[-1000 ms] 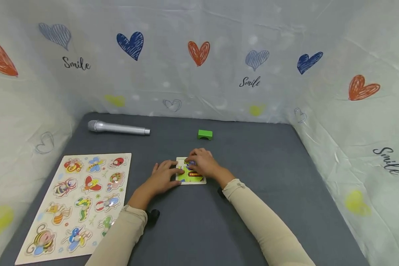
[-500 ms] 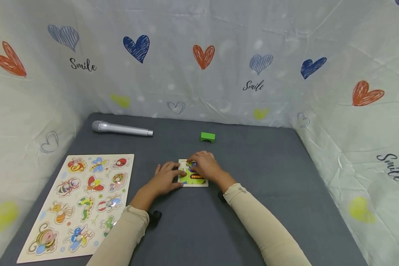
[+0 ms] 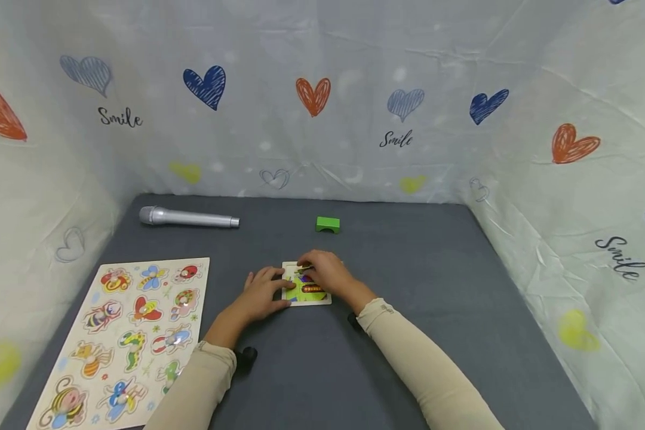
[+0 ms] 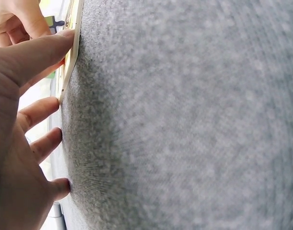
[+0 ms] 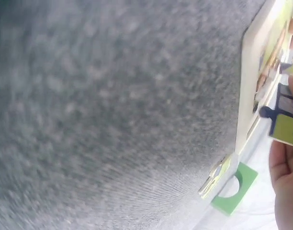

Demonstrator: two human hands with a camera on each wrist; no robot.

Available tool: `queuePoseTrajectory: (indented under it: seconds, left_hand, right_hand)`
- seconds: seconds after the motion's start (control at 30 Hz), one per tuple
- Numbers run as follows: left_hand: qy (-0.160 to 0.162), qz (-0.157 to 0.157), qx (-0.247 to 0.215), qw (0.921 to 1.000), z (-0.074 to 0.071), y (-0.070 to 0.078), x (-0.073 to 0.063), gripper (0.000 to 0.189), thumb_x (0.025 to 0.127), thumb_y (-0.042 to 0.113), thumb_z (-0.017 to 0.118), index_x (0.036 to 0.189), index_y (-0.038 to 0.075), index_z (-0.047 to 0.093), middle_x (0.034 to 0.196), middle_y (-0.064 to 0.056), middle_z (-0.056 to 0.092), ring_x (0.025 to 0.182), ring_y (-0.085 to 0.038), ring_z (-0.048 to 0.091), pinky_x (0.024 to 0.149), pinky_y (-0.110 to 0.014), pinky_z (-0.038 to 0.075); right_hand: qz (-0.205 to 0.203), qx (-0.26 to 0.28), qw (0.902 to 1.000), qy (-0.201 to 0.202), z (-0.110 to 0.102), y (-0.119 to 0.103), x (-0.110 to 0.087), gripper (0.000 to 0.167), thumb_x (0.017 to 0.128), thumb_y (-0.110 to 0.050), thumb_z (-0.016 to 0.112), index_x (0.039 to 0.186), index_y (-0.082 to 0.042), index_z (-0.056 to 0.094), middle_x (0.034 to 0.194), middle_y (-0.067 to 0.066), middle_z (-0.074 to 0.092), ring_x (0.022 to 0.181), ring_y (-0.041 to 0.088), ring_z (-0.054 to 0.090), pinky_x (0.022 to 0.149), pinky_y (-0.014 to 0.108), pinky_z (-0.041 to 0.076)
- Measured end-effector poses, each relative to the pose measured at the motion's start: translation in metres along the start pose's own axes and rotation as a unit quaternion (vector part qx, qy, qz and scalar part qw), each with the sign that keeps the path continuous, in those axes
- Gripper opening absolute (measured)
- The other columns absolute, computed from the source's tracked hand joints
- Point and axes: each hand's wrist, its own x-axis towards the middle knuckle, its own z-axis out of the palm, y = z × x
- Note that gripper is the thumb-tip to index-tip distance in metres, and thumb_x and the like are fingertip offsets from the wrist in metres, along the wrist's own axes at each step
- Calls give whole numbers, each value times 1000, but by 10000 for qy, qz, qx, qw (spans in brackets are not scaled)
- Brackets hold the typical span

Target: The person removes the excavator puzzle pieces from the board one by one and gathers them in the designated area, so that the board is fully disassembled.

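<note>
A small jigsaw board [image 3: 301, 301] with a pale rim and a bright green picture lies flat at the middle of the table. My left hand [image 3: 260, 294] rests at its left side, fingers spread and fairly straight; in the left wrist view the thumb [image 4: 65, 40] touches the rim. Over the board's upper part, my right hand [image 3: 328, 273] pinches a jigsaw piece [image 5: 286, 127], dark blue and yellow-green, tilted above the board. Part of the picture is hidden by the right hand. Another jigsaw piece [image 5: 216, 176] lies on the cloth past the board's edge in the right wrist view.
A green arched block [image 3: 328, 224] stands behind the board. At the back left lies a silver microphone [image 3: 189, 217]. A large insect puzzle board [image 3: 156, 269] covers the left of the table, partly under the left sleeve. A patterned curtain encloses the table's back and sides.
The head view has shifted slightly. The jigsaw piece in my right hand now shows more edge-on, tilted above the board. My left hand stays at the board's left side.
</note>
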Motion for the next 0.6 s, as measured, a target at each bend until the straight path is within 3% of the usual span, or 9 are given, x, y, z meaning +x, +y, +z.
queuePoseTrajectory:
  seconds: [0.27, 0.47, 0.6]
  left_hand:
    - [160, 30, 17, 9999, -1, -2, -2, 39, 86, 31, 74, 123, 20, 68, 146, -12, 44, 140, -38, 29, 107, -73, 15]
    - [139, 128, -24, 9998, 0, 2, -3, 39, 86, 31, 74, 123, 21, 68, 145, -12, 45, 140, -39, 31, 106, -73, 16]
    - [115, 76, -25, 9999, 2, 2, -3, 39, 87, 32, 74, 124, 22, 68, 146, -11, 44, 140, -38, 30, 107, -72, 16]
  right_hand:
    - [486, 954, 9940, -226, -6, -1, 4, 19, 95, -15, 63, 113, -11, 70, 113, 4, 68, 104, 17, 64, 90, 34, 52]
    - [776, 1481, 9850, -433, -10, 12, 6, 22, 96, -15, 63, 116, -12, 68, 113, 3, 68, 100, 15, 64, 87, 33, 52]
    - [811, 1533, 9824, -695, -9, 19, 10, 23, 95, -19, 64, 116, -14, 69, 110, 0, 70, 94, 11, 64, 85, 30, 51]
